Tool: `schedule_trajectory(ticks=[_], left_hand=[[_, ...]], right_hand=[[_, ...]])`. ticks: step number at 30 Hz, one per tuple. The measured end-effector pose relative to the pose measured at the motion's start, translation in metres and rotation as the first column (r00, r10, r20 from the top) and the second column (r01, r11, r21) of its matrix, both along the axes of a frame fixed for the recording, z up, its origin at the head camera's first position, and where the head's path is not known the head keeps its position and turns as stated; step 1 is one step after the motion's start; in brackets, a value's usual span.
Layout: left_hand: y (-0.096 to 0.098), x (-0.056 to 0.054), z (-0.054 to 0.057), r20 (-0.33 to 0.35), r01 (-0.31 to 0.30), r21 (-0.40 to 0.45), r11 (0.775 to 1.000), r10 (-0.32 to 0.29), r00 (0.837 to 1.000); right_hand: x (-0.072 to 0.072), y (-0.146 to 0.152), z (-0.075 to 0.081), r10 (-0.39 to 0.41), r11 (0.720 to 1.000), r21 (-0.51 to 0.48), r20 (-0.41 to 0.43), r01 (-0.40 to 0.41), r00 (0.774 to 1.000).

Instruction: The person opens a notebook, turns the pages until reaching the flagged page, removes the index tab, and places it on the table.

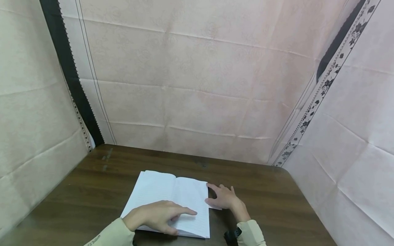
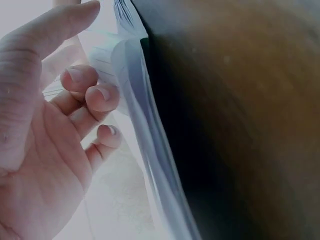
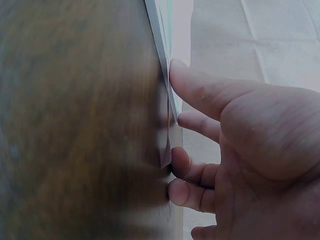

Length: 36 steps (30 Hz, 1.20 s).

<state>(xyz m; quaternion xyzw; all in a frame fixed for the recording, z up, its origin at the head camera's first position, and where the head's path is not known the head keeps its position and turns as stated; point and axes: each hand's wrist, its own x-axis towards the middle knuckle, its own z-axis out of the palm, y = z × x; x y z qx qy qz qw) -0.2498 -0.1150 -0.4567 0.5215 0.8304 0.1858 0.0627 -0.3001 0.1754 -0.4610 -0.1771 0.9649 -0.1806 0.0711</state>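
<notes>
Notebook (image 1: pixel 157 191) is lying open on the table (image 1: pixel 261 205), lined pages facing up, centre fold running away from the person. Pages are stacking unevenly along its near edge; the left wrist view is showing a sheet (image 2: pixel 132 87) bending there.

Left hand (image 1: pixel 161 215) is reaching across the near half of the notebook. Index is pointing toward the right edge, thumb is spreading wide toward the near edge, other fingers are curling loosely. Grip is looking relaxed, holding nothing. Can't tell if the index is pressing the page or just hovering.

Right hand (image 1: pixel 224 197) is sitting at the notebook's right edge, far half. Thumb and index are standing apart, both meeting the edge; no pinch showing. A white paper corner (image 1: pixel 217 207) is sticking out past that edge, just below the hand.

Pale sleeves (image 1: pixel 250 232) are covering both forearms, coming in from the near side of the notebook. A dark wrist device (image 1: pixel 232 235) is showing right of the notebook's near corner.

Tape marks (image 1: pixel 107 155) are sitting beyond the notebook, to its left. Pale creased cloth (image 1: pixel 184 68) is hanging behind the notebook and on both sides, a floral border (image 1: pixel 329 78) running down at right.
</notes>
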Motion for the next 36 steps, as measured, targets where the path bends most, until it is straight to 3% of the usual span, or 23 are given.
schedule_trajectory(ticks=[10, 17, 21, 27, 36], left_hand=[[0.006, 0.001, 0.001, -0.066, 0.048, 0.084, 0.995, -0.042, 0.997], [0.008, 0.004, 0.004, -0.067, 0.034, 0.140, 0.990, -0.025, 0.997], [0.007, 0.006, 0.008, -0.092, 0.021, 0.197, 0.980, -0.002, 0.996], [0.007, 0.006, 0.013, -0.145, 0.053, 0.285, 0.957, -0.011, 0.989], [0.006, 0.005, 0.016, -0.175, 0.065, 0.334, 0.940, -0.006, 0.985]], right_hand=[[-0.002, -0.001, -0.001, -0.029, 1.000, 0.012, 0.010, 0.029, 1.000], [-0.004, -0.002, -0.001, -0.026, 1.000, 0.017, 0.013, 0.025, 1.000], [-0.004, -0.003, 0.000, -0.025, 1.000, 0.019, 0.012, 0.025, 1.000], [-0.004, -0.003, 0.000, -0.012, 1.000, 0.015, 0.013, 0.012, 1.000], [-0.005, -0.003, -0.003, -0.021, 1.000, 0.023, 0.025, 0.021, 0.999]])
